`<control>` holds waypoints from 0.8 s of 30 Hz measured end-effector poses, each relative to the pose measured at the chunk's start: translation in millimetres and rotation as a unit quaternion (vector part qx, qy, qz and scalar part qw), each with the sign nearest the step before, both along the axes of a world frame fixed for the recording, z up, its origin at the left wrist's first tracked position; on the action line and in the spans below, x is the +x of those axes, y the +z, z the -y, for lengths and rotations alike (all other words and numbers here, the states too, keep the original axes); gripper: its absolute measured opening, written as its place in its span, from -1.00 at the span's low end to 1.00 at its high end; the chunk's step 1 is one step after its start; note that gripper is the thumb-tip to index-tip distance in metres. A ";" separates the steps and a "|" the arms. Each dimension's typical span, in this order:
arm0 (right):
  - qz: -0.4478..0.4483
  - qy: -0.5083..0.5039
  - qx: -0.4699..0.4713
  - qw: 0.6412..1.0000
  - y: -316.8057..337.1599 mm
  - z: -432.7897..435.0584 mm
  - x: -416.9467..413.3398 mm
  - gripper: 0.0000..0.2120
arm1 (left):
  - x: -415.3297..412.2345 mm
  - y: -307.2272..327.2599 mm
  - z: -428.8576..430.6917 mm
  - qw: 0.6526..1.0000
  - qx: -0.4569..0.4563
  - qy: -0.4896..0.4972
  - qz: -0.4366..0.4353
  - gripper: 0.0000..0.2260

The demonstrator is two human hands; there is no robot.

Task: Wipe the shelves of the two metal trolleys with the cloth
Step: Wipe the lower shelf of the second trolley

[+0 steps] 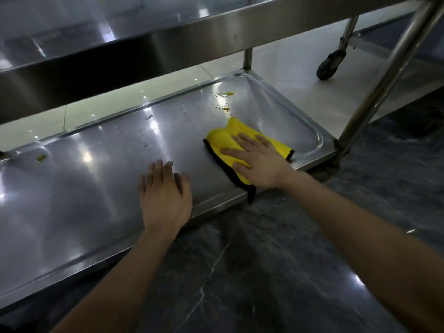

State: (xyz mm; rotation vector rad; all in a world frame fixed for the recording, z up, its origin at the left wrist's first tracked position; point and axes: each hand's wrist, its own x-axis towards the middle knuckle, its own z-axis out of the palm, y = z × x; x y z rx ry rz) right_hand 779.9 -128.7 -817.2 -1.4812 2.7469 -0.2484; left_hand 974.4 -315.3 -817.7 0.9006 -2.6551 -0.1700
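Currently right hand presses flat, fingers straight, on the yellow black-edged microfibre cloth lying near the right end of the shiny steel bottom trolley shelf. Left hand rests flat on the shelf's front edge, grasping nothing. Yellowish spill drops sit just beyond the cloth.

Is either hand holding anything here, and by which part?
Nothing is gripped. The right hand presses flat on the cloth; the left hand rests flat on the shelf.

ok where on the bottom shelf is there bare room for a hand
Mostly bare: the shelf left of the left hand, and the gap between that hand and the cloth. Crowded: right end, cloth under the right hand, yellow drips beyond.
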 end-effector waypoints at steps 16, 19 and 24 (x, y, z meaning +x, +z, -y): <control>-0.011 0.006 -0.025 1.000 0.1 70.0 66.1 -0.49 | 12.5 9.8 7.6 0.995 0.061 0.006 -0.084 -0.55; 0.001 -0.024 -0.037 0.999 -0.5 70.7 69.0 -0.49 | 50.6 13.0 37.9 0.995 0.056 0.021 -0.074 -0.54; 0.000 -0.127 -0.029 0.991 0.8 117.9 78.4 -0.47 | 118.7 15.6 88.7 0.993 0.026 0.110 -0.017 -0.56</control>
